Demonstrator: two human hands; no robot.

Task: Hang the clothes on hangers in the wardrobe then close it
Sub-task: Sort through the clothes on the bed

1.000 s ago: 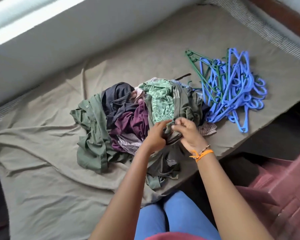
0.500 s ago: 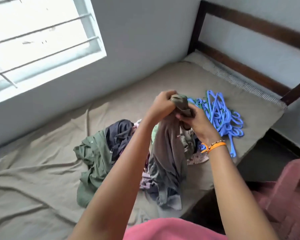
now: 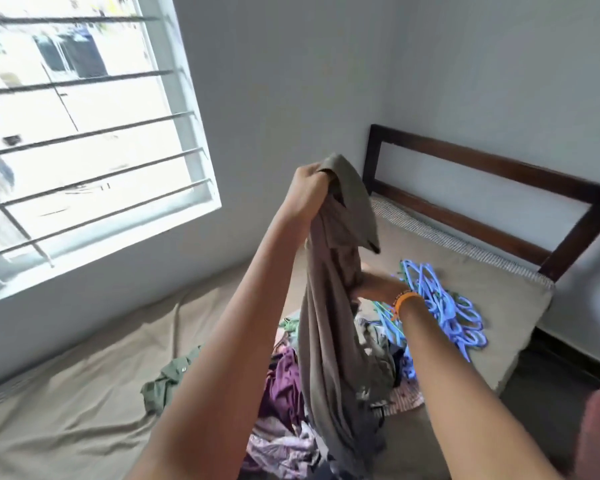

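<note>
A: State the condition of the left hand [image 3: 307, 192].

B: The left hand is raised and its fingers are curled tightly round the top edge of a grey-brown garment [image 3: 329, 306]. The garment is held up by that grip and hangs straight down from the hand, its lower part trailing into the pile of clothes [image 3: 284, 407] directly below.

A: And the right hand [image 3: 374, 289]?

B: The right hand is extended forward, lower than the left hand and to its right. It is partly hidden behind the hanging garment. Its fingers are blurred and covered, so whether anything is gripped cannot be told. An orange band [image 3: 407, 301] is worn on the wrist.

A: Where are the hangers located?

B: A tangled heap of blue hangers [image 3: 447, 306] is seen just beyond and to the right of the right hand, lying on the bed sheet [image 3: 66, 393]. Contact between hand and hangers cannot be confirmed.

A: What surrounds the pile?

B: A green shirt [image 3: 167, 379] is spread below and to the left of the left hand, at the pile's edge; a purple item [image 3: 284, 389] lies beside the hanging garment. A dark wooden headboard [image 3: 482, 188] is seen beyond the right hand, and a barred window [image 3: 84, 133] to the left of the left hand.
</note>
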